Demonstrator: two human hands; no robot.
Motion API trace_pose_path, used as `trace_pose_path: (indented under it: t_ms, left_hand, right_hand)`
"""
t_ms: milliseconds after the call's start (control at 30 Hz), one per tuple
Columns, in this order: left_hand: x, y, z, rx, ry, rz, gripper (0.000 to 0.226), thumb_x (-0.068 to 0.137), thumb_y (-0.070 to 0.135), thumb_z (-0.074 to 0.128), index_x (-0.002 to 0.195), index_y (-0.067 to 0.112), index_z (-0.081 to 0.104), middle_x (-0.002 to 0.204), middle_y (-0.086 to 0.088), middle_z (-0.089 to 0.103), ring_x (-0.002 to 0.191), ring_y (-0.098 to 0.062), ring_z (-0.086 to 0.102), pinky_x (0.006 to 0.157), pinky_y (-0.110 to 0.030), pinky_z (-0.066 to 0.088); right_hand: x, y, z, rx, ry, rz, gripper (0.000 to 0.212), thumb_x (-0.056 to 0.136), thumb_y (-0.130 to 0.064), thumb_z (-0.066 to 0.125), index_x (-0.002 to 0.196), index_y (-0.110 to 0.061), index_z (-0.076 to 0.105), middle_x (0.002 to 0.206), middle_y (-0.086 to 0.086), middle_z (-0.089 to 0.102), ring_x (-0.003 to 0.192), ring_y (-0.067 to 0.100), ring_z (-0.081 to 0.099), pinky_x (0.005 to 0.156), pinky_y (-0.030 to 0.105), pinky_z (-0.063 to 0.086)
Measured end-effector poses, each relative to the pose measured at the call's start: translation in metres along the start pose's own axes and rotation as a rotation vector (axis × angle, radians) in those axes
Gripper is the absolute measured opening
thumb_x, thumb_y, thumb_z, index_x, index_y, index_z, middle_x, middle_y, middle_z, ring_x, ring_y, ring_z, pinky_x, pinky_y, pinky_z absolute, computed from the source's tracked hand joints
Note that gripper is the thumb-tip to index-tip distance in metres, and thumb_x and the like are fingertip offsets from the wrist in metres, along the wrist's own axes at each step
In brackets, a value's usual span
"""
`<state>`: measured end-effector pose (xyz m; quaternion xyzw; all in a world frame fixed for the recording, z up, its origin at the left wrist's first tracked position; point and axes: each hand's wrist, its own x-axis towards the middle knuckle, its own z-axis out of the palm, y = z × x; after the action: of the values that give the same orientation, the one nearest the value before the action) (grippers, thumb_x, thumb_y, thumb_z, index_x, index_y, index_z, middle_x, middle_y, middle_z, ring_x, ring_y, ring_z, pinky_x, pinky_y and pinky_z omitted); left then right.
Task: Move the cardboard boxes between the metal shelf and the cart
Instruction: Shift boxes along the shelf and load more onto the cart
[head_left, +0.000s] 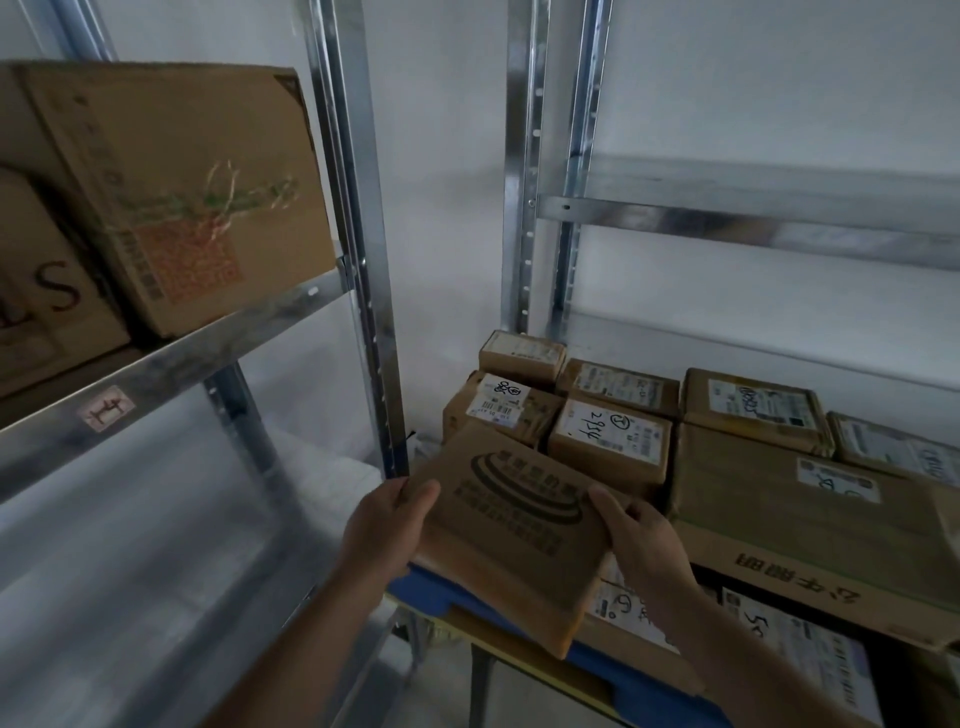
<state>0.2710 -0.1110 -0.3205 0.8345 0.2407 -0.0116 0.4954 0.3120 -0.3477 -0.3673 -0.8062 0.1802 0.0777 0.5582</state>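
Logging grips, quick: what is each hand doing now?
Left hand: grips the flat cardboard box.
Right hand: grips the same box.

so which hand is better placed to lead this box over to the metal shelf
Left, probably: the left hand grips the box on the edge nearest the metal shelf, while the right hand holds the far side.

Dim, cool, diffuse light is filling the room, casting only soft shadows. Glare is streaking the metal shelf upright and the shelf beam left of it. Blur is smearing everything below-left of the upright; posts right of it are bowing outward.
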Motion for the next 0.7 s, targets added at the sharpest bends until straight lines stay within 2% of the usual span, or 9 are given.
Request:
trace_pose_path:
  t_ms: [133,233,300,367,400,533,633,667,700]
  left_hand:
    - [0.003,0.001,-0.005,0.028,0.004,0.046,0.043,0.095,0.052,0.049,0.084,0.012,0.061,0.073,-0.012,0.069,0.067,-0.028,0.069,0.072,-0.051,0.06]
    - [-0.002,0.006,-0.013,-0.063,0.033,0.03,0.047,0.097,0.051,0.046,0.084,0.007,0.059,0.076,-0.018,0.069,0.066,-0.031,0.07,0.07,-0.051,0.06]
    - [-0.003,0.008,-0.019,-0.138,0.027,0.016,0.049,0.097,0.052,0.044,0.09,0.007,0.059,0.081,-0.018,0.069,0.071,-0.032,0.07,0.071,-0.051,0.061]
    - [-0.002,0.01,-0.024,-0.207,-0.002,0.002,0.049,0.097,0.057,0.04,0.097,0.012,0.059,0.091,-0.015,0.068,0.081,-0.033,0.069,0.074,-0.05,0.061]
    - [-0.001,0.012,-0.025,-0.235,-0.004,-0.003,0.049,0.096,0.059,0.039,0.101,0.014,0.058,0.096,-0.013,0.066,0.085,-0.032,0.067,0.075,-0.051,0.06]
    - [-0.004,0.017,-0.026,-0.259,-0.03,0.011,0.065,0.088,0.073,0.033,0.119,0.02,0.055,0.113,-0.011,0.063,0.097,-0.032,0.064,0.082,-0.054,0.057]
    - [-0.006,0.019,-0.023,-0.326,-0.113,-0.029,0.085,0.078,0.081,0.027,0.135,0.023,0.052,0.129,-0.01,0.061,0.113,-0.035,0.06,0.094,-0.057,0.05]
    - [-0.007,0.02,-0.022,-0.344,-0.139,-0.038,0.088,0.077,0.082,0.025,0.138,0.024,0.05,0.133,-0.009,0.06,0.116,-0.035,0.058,0.098,-0.057,0.048]
    - [-0.008,0.021,-0.022,-0.358,-0.162,-0.036,0.087,0.077,0.081,0.024,0.138,0.024,0.051,0.133,-0.008,0.06,0.118,-0.034,0.058,0.101,-0.055,0.046]
  right_hand:
    - [-0.006,-0.003,0.0,0.016,-0.026,0.037,0.053,0.09,-0.07,0.044,0.104,-0.024,0.066,0.095,0.006,0.069,0.085,0.026,0.066,0.073,0.043,0.055]
    - [-0.012,-0.011,-0.004,0.074,-0.026,-0.018,0.06,0.088,-0.076,0.037,0.11,-0.027,0.065,0.095,0.006,0.072,0.089,0.029,0.067,0.076,0.043,0.055]
    - [-0.02,-0.021,-0.007,0.118,-0.009,-0.084,0.072,0.079,-0.087,0.034,0.11,-0.031,0.066,0.095,0.0,0.071,0.094,0.027,0.066,0.084,0.045,0.052]
    - [-0.026,-0.03,-0.011,0.14,0.001,-0.156,0.088,0.061,-0.1,0.032,0.104,-0.031,0.066,0.09,0.001,0.067,0.092,0.029,0.065,0.086,0.05,0.052]
    - [-0.029,-0.035,-0.012,0.158,0.005,-0.185,0.086,0.06,-0.1,0.033,0.1,-0.031,0.066,0.088,0.004,0.067,0.089,0.029,0.066,0.085,0.052,0.052]
    - [-0.043,-0.05,-0.017,0.242,0.063,-0.268,0.047,0.077,-0.073,0.047,0.081,-0.029,0.061,0.084,0.009,0.063,0.081,0.031,0.064,0.08,0.059,0.054]
    - [-0.049,-0.049,-0.018,0.203,0.111,-0.337,0.012,0.088,-0.046,0.062,0.084,-0.035,0.063,0.097,0.004,0.063,0.087,0.027,0.064,0.078,0.057,0.057]
    - [-0.051,-0.047,-0.019,0.174,0.131,-0.353,0.004,0.088,-0.039,0.065,0.086,-0.036,0.062,0.103,0.005,0.062,0.09,0.025,0.063,0.077,0.053,0.058]
    - [-0.053,-0.044,-0.019,0.153,0.143,-0.367,0.006,0.088,-0.034,0.066,0.088,-0.036,0.061,0.107,0.006,0.06,0.091,0.024,0.063,0.076,0.049,0.059]
